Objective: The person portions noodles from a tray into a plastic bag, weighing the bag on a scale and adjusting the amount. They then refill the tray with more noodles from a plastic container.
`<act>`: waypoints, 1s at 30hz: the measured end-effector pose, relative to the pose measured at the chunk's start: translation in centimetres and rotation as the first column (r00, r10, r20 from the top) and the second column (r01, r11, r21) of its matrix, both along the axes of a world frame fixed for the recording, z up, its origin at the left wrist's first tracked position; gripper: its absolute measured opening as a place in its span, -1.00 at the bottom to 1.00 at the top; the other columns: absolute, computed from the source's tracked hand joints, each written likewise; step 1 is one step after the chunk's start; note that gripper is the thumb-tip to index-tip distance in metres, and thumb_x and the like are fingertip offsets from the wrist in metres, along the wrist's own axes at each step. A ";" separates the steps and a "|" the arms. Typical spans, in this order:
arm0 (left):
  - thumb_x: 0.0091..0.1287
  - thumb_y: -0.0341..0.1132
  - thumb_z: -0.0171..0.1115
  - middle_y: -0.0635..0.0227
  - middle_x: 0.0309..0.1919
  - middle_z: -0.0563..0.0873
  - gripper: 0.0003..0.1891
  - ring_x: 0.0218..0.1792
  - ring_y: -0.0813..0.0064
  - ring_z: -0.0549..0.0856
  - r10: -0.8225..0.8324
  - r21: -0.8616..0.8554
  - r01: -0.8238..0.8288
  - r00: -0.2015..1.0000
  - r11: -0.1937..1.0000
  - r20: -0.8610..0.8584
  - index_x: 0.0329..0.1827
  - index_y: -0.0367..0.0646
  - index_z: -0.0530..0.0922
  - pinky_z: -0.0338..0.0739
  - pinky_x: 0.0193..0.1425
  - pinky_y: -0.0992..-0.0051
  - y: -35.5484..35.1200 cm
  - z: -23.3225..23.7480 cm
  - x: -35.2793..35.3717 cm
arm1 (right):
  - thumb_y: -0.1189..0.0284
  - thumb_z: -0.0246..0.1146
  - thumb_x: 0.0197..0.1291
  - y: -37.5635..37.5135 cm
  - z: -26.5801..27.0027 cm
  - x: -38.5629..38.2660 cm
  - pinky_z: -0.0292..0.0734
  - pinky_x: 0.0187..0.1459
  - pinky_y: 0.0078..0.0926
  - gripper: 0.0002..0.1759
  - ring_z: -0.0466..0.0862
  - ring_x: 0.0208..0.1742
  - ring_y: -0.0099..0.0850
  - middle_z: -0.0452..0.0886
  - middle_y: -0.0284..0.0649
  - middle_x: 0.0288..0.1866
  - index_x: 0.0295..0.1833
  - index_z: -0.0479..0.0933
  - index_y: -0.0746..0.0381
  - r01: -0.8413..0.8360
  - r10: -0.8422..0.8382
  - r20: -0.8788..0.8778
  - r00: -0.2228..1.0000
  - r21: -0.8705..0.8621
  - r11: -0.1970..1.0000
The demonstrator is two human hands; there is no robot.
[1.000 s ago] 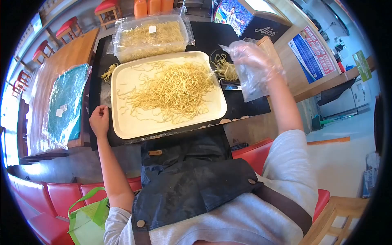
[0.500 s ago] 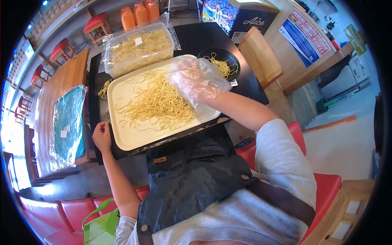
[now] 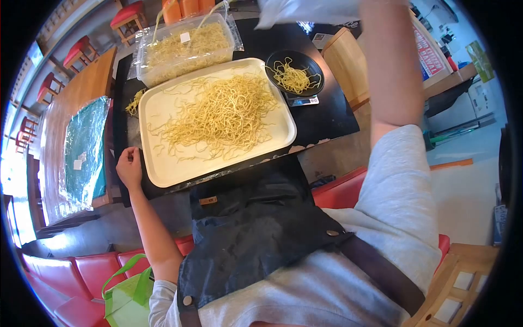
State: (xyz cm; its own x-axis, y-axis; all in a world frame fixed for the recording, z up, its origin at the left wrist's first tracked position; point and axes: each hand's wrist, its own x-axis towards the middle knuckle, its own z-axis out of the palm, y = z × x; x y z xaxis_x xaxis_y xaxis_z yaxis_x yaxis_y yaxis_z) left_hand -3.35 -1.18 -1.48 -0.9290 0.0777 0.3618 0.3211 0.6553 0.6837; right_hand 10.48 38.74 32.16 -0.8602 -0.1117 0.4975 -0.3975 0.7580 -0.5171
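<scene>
A cream tray point(image 3: 218, 170) lies before me with a heap of yellow noodles point(image 3: 229, 111) spread over it. My right hand point(image 3: 327, 12), in a clear plastic glove, is raised high at the top edge; its fingers are out of frame. Loose noodle strands hang down from the top edge to its left, above the clear plastic tub point(image 3: 185, 70) of noodles. My left hand point(image 3: 129, 168) is bare, fingers curled in, resting at the table edge beside the tray's left side. A black bowl point(image 3: 272, 76) with some noodles sits on a small digital scale point(image 3: 303, 101), right of the tray.
Orange-topped containers point(image 3: 190, 7) stand behind the tub. A few noodles point(image 3: 135, 102) lie on the black table point(image 3: 332, 109) left of the tray. To the left is a wooden table with a plastic-wrapped green item point(image 3: 87, 158). A wooden chair back point(image 3: 346, 65) rises at the right.
My right hand has lifted from the noodles on the tray to the top of the view. Dangling strands now show there, and the bowl and scale are uncovered. My left hand stays put.
</scene>
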 end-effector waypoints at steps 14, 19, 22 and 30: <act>0.23 -0.28 0.27 0.38 -0.57 0.64 -0.84 -0.52 0.61 0.58 0.003 0.055 -0.002 1.000 0.999 -0.012 -0.29 -0.19 0.65 0.46 -0.37 0.55 -0.2 -0.5 -0.1 | 0.43 0.28 -0.03 10.4 -14.7 1.5 0.54 -0.10 -0.35 -0.74 0.67 -0.18 -0.27 0.65 -0.10 -0.30 -0.15 0.57 0.20 0.408 -0.410 0.061 0.910 0.043 0.912; 0.24 -0.28 0.27 0.39 -0.57 0.64 -0.84 -0.53 0.62 0.57 -0.003 0.011 0.003 1.000 1.000 -0.006 -0.29 -0.19 0.65 0.45 -0.38 0.56 -0.1 -0.1 0.0 | 0.50 0.24 -0.05 7.8 -16.0 0.1 0.47 0.00 -0.33 -0.86 0.60 -0.14 -0.18 0.62 -0.10 -0.21 -0.30 0.56 0.24 0.385 -0.455 0.113 0.883 0.379 0.842; 0.24 -0.29 0.27 0.39 -0.57 0.64 -0.85 -0.52 0.64 0.57 -0.003 0.006 0.003 1.000 1.000 -0.009 -0.29 -0.19 0.65 0.45 -0.38 0.58 0.0 0.0 -0.1 | 0.45 0.17 0.07 4.8 -18.0 -1.7 0.46 0.04 -0.31 -0.89 0.59 -0.16 -0.15 0.60 -0.12 -0.16 -0.34 0.55 0.26 0.086 -0.078 -0.035 0.996 0.425 0.901; 0.24 -0.29 0.27 0.40 -0.58 0.64 -0.86 -0.53 0.63 0.58 0.016 0.020 -0.016 1.000 1.000 -0.004 -0.30 -0.18 0.66 0.45 -0.38 0.57 -0.2 -0.4 -0.1 | 0.34 0.18 0.10 2.0 -18.0 -3.1 0.60 -0.14 -0.35 -0.77 0.68 -0.20 -0.16 0.68 -0.03 -0.25 -0.28 0.63 0.27 0.048 -0.333 0.414 0.847 0.564 0.824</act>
